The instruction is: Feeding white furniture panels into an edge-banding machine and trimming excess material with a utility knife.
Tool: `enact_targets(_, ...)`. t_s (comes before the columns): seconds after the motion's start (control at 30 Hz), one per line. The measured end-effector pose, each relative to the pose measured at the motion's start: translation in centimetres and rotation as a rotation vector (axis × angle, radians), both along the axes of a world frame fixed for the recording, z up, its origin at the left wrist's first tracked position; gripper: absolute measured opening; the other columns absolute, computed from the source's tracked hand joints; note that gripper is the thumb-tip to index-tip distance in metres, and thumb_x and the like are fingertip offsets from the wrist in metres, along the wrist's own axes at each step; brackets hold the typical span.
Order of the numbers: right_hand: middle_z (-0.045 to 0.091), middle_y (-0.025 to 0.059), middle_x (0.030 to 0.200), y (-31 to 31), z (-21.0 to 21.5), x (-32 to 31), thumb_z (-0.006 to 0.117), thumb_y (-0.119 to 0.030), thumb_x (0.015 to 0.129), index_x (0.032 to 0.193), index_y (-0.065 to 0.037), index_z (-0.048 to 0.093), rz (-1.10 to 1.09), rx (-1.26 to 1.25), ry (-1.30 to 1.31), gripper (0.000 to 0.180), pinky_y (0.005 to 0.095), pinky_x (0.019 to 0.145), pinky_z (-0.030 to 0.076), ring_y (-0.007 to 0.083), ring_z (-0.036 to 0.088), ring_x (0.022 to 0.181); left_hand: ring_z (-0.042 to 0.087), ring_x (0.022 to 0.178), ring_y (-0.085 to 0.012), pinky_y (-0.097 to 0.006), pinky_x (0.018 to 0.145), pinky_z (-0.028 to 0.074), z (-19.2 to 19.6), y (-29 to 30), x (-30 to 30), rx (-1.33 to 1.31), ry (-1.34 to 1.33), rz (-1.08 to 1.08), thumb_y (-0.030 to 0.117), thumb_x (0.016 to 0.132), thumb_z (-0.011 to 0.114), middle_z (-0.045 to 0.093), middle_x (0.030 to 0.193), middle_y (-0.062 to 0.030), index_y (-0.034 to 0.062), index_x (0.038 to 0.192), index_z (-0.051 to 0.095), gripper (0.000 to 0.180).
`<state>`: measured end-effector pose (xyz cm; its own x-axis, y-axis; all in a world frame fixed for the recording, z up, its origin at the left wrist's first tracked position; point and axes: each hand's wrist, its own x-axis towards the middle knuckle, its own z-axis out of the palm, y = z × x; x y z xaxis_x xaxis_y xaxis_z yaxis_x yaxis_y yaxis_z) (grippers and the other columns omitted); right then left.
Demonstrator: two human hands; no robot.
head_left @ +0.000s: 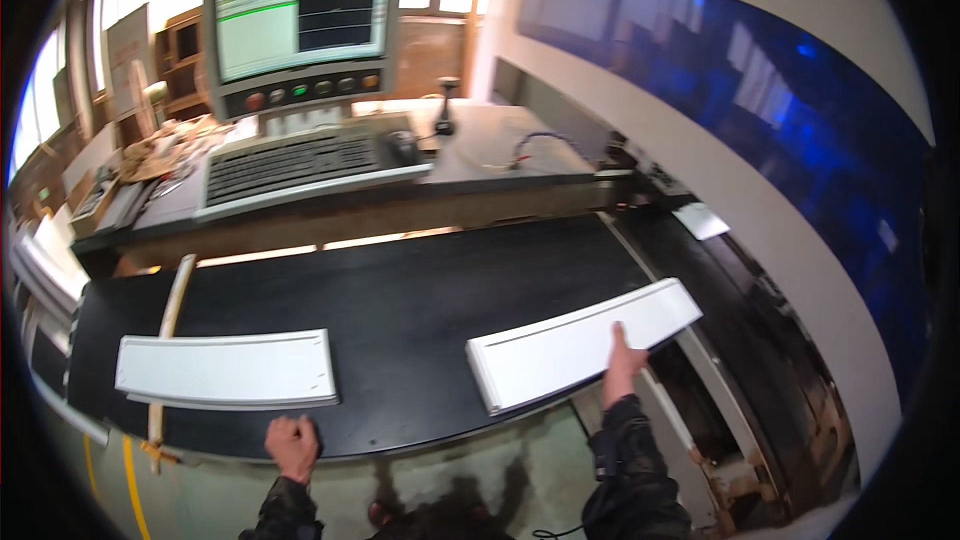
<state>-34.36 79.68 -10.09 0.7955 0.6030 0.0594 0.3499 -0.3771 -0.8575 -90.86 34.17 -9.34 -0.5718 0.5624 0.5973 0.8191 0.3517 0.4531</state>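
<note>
My right hand (624, 364) grips the near long edge of a white board (585, 345), its thumb lying on top and its other fingers hidden beneath. That board lies at a slant at the right of a black tabletop (400, 310), its right end reaching past the table's edge. A second white board (225, 368), with small dark marks near its ends, lies flat at the left; layered edges show along its front. My left hand (292, 447) is closed in a fist at the table's front edge, just below this board and apart from it. No object shows in the fist.
Behind the table, a bench holds a keyboard (295, 168), a mouse (402, 147) and a monitor (300, 30). A large machine with a blue window (740, 80) stands along the right. A wooden strip (178, 295) crosses the table's left part. Scraps (170, 148) lie at the back left.
</note>
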Motion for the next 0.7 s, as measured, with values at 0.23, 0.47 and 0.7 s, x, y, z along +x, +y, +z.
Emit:
enact_targets(0.23,0.058,0.0403,0.150,-3.0,5.0,-2.6,0.096,-0.066,0.075,0.142,0.020,0.058,0.060,-0.025,0.102,0.116,0.0573,0.129,0.037,0.0536,0.048,0.148,0.052,0.073,-0.0420,-0.055,0.068,0.040,-2.1,-0.1,-0.6,-0.001,-0.060,-0.008,0.007,0.097,0.074,0.049,0.072,-0.0190,0.0008,0.065,0.046,0.043)
enact_targets(0.47,0.055,0.0371,0.153,-3.9,7.1,-2.7,0.095,-0.067,0.076,0.147,0.017,0.055,0.044,-0.097,0.127,0.117,0.0576,0.128,0.038,0.0516,0.047,0.148,0.051,0.075,-0.0409,-0.054,0.069,0.039,-2.3,0.6,-0.3,-0.081,-0.057,0.015,0.005,0.099,0.073,0.048,0.074,-0.0194,-0.0003,0.069,0.042,0.043)
enact_targets(0.7,0.052,0.0371,0.155,-4.6,7.8,-2.9,0.094,-0.067,0.078,0.146,0.018,0.055,0.087,-0.066,0.140,0.115,0.0610,0.127,0.037,0.0511,0.045,0.149,0.062,0.085,-0.0398,-0.053,0.078,0.048,-0.7,0.0,0.4,-0.245,-0.067,0.052,0.020,0.103,0.072,0.063,0.085,-0.0182,0.0011,0.078,0.061,0.033)
